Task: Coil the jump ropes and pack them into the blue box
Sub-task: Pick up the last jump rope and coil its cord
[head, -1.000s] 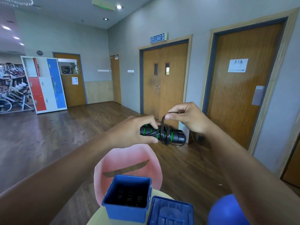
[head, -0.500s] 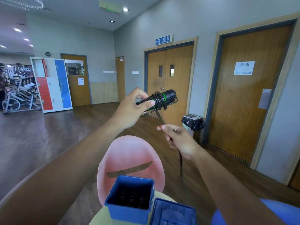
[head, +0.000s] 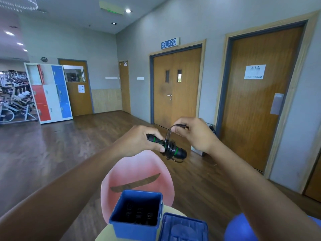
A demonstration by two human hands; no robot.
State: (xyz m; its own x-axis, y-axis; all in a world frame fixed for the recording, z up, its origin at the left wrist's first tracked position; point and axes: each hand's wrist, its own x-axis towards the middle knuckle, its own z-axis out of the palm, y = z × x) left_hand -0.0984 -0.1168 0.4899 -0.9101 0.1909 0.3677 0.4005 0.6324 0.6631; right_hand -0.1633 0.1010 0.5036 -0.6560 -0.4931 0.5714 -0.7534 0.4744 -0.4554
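Observation:
My left hand grips the black jump rope handles with green rings, held level in the air above the pink chair. Thin black cord is wound around the handles, with a small loop hanging below. My right hand pinches the free end of the cord just above the handles, arching it over them. The open blue box stands at the bottom centre on a pale round table, with dark coiled ropes lying inside it.
The box's blue lid lies next to it on the right. A pink chair back rises behind the box. A blue ball sits at lower right. Wooden doors line the right wall; lockers and exercise bikes stand far left.
My left hand lowered the handles from chest height. My right hand rose from below them to just above, carrying the cord's end up and over the bundle.

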